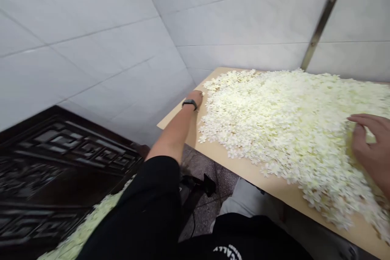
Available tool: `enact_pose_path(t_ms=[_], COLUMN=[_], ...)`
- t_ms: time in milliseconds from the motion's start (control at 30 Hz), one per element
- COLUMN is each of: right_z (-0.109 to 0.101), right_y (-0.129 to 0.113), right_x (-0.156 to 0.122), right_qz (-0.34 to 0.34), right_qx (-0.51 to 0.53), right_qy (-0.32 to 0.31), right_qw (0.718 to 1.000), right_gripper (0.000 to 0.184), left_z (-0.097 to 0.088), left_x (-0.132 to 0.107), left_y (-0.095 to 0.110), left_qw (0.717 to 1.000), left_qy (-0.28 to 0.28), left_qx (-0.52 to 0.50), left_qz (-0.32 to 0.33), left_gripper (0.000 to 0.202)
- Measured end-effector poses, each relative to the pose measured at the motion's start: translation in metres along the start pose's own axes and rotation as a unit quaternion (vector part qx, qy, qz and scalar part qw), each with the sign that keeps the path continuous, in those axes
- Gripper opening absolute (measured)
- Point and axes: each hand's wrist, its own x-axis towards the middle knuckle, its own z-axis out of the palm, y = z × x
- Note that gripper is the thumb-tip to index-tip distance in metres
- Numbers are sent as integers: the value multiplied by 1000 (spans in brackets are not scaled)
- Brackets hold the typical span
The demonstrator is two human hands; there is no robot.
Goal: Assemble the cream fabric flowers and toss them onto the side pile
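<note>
A thick layer of small white-and-pale-yellow artificial flower heads [283, 118] covers most of a tan board [195, 134]. My left hand [195, 96], with a dark band on its wrist, reaches to the far left of the board, beside the layer's edge. Its fingers look curled, and a little white flower shows at their tips; whether they grip it is hidden. Over the flowers at the right edge of the view is my right hand [373, 142]. Its thumb and forefinger are bent and apart, with blossoms showing through the gap.
Pale tiled walls [250, 20] meet in a corner behind the board. A metal bracket strip [318, 32] is fixed to the wall. Dark carved wooden furniture [61, 158] stands at left, with more pale flowers [94, 219] beside it. Below lies a speckled floor [202, 166].
</note>
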Motion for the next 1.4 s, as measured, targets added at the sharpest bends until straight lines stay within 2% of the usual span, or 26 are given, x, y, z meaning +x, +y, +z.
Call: enact_pose_path(t_ms=[33,133,200,267,333,400,433,500,567,600,667,767,867,967,1033,1133,1233,1300,1400], right_z=[-3,-7,-10,-13,-18,-24,-28,-37,-45,-49,-59,-80,-103,-122,-130,-137,-140,-138,-131], right_y=[-7,-19,-22,-26,-34,-48,-57,-76,-93,-99,-106,-108,-113,-123,-129,-136,-140,-140,-135], right_x=[1,2,1,2,5,9,11,14,17,21,36,72,104,115,112,104,100,100,101], right_qz=[-35,-73,-88,-67,20,130,162,190,191,193,188,151,93,63,53,36,25,22,18], right_qx=[11,37,58,88,163,271,321,404,446,451,467,484,469,476,483,461,438,458,479], right_qy=[12,-2,-2,12,10,-41,-78,-128,-190,-213,-218,-196,-170,-148,-147,-143,-121,-121,-149], right_qw=[999,997,994,994,986,953,930,886,853,845,836,839,861,865,861,875,891,880,865], right_gripper=[26,25,25,22,18,17,17,21,30,34,40,47,47,23,12,18,23,26,33], left_z=[0,-2,-5,-9,-14,-22,-26,-37,-49,-55,-69,-93,-116,-128,-130,-127,-125,-124,-120], left_x=[-1,-9,-16,-23,-35,-56,-72,-113,-159,-181,-214,-236,-244,-253,-260,-264,-261,-260,-258], left_y=[1,1,5,20,50,95,122,178,230,253,290,325,336,333,328,324,326,328,331], left_qw=[1000,1000,998,993,986,976,966,905,828,790,732,701,672,664,670,668,636,621,613], left_qy=[1,21,54,102,143,169,180,159,100,96,123,175,194,210,192,199,234,245,274], left_qx=[0,-13,-31,-57,-90,-129,-156,-271,-311,-320,-322,-310,-338,-370,-373,-328,-271,-262,-284], left_qz=[1,0,-8,-17,-3,52,99,287,456,514,588,618,629,615,613,638,684,697,684], left_gripper=[39,20,22,30,38,41,40,30,22,21,18,16,11,12,15,28,37,39,34])
